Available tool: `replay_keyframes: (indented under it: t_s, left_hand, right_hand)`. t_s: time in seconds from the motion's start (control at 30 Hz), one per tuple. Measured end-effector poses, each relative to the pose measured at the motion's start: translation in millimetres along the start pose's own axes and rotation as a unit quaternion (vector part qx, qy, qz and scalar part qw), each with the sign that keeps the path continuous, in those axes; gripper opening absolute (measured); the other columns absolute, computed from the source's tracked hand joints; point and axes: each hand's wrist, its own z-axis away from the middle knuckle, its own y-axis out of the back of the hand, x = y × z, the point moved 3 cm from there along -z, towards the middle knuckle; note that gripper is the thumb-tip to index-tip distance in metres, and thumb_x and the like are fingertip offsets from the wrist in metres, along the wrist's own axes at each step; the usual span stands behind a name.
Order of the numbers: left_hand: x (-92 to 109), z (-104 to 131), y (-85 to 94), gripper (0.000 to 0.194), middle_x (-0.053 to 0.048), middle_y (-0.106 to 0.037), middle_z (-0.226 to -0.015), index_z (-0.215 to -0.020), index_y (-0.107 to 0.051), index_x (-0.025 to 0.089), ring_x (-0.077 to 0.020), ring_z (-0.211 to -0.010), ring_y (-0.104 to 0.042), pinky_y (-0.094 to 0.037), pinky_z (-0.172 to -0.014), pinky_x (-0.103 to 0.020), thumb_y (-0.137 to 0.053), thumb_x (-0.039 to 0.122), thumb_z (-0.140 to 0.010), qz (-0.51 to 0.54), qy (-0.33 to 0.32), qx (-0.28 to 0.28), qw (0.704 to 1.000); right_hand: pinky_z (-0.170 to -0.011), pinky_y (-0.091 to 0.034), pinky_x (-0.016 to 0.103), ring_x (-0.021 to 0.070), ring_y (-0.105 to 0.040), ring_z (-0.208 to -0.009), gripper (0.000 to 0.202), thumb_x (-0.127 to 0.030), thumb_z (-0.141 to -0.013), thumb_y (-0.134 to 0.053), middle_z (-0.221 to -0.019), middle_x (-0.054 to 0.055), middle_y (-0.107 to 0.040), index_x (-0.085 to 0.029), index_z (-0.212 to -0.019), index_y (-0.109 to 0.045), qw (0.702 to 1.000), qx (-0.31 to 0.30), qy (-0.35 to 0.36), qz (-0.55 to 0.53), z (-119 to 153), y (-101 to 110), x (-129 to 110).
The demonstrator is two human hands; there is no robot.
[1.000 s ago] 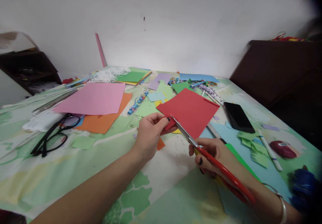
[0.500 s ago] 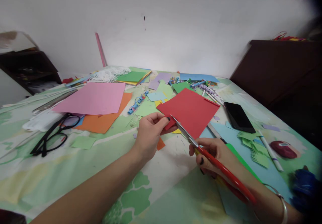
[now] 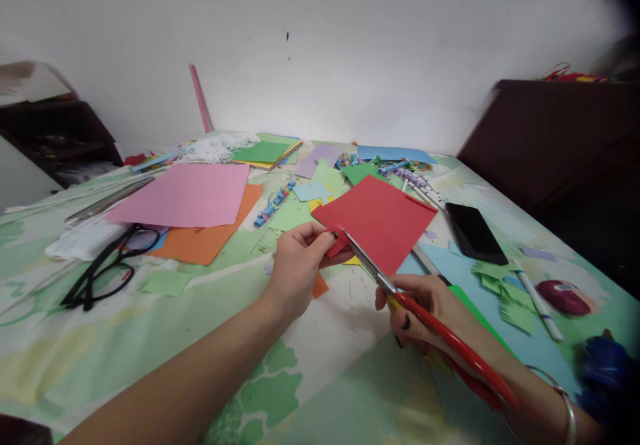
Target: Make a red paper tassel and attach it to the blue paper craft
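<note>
My left hand (image 3: 303, 265) pinches a small red piece of paper (image 3: 339, 244) between thumb and fingers, above the middle of the table. Red-handled scissors (image 3: 445, 335) are gripped in my right hand (image 3: 417, 308). Their metal blades point up and left, and the tips reach the small red piece beside my left thumb. Behind the blades lies a larger sheet of red paper (image 3: 380, 218); I cannot tell whether the small piece is joined to it. A narrow folded or rolled red strip (image 3: 421, 206) rests near that sheet's right corner.
Left of my hands lie black glasses (image 3: 105, 278), a pink sheet (image 3: 190, 195) and an orange sheet (image 3: 200, 242). To the right are a phone (image 3: 475, 233), a white pen (image 3: 539, 300), green paper scraps (image 3: 515, 305) and a dark red mouse-like object (image 3: 564, 296).
The scissors' handles have drawn slightly closer together in my right hand, and the blades look more nearly closed. My left hand and the red papers have stayed in place.
</note>
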Motion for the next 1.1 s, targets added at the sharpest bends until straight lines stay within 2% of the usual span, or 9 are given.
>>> replay_keyframes:
  t_s: [0.13, 0.6, 1.1]
  left_hand:
    - [-0.3, 0.3, 0.0, 0.011, -0.002, -0.068, -0.067, -0.062, -0.058, 0.014, -0.0147, -0.068, -0.068, -0.058, -0.076, -0.033, -0.065, 0.019, -0.069, 0.0, 0.001, 0.002, 1.0]
    - [0.4, 0.4, -0.6, 0.012, -0.003, -0.068, -0.067, -0.061, -0.056, 0.014, -0.0166, -0.07, -0.069, -0.059, -0.075, -0.035, -0.064, 0.019, -0.069, 0.004, 0.003, 0.006, 1.0]
    - [-0.9, -0.1, -0.3, 0.009, -0.003, -0.068, -0.066, -0.063, -0.061, 0.013, -0.0157, -0.068, -0.069, -0.059, -0.073, -0.031, -0.064, 0.017, -0.07, 0.004, 0.001, 0.004, 1.0]
  right_hand:
    - [-0.039, -0.032, 0.017, 0.0068, -0.039, -0.044, 0.054, -0.063, -0.065, -0.074, -0.054, -0.002, -0.052, -0.015, -0.084, -0.058, 1.0, 0.002, -0.001, -0.005, 0.4, -0.4, 0.2]
    - [-0.04, -0.028, 0.018, 0.0075, -0.038, -0.043, 0.06, -0.069, -0.065, -0.07, -0.052, -0.003, -0.05, -0.014, -0.086, -0.058, 1.0, -0.003, 0.003, -0.001, 1.3, -0.3, -1.1]
    - [-0.039, -0.032, 0.017, 0.0074, -0.041, -0.046, 0.05, -0.06, -0.065, -0.074, -0.056, -0.002, -0.051, -0.015, -0.08, -0.058, 1.0, -0.005, 0.01, -0.013, -0.6, -1.9, -1.5]
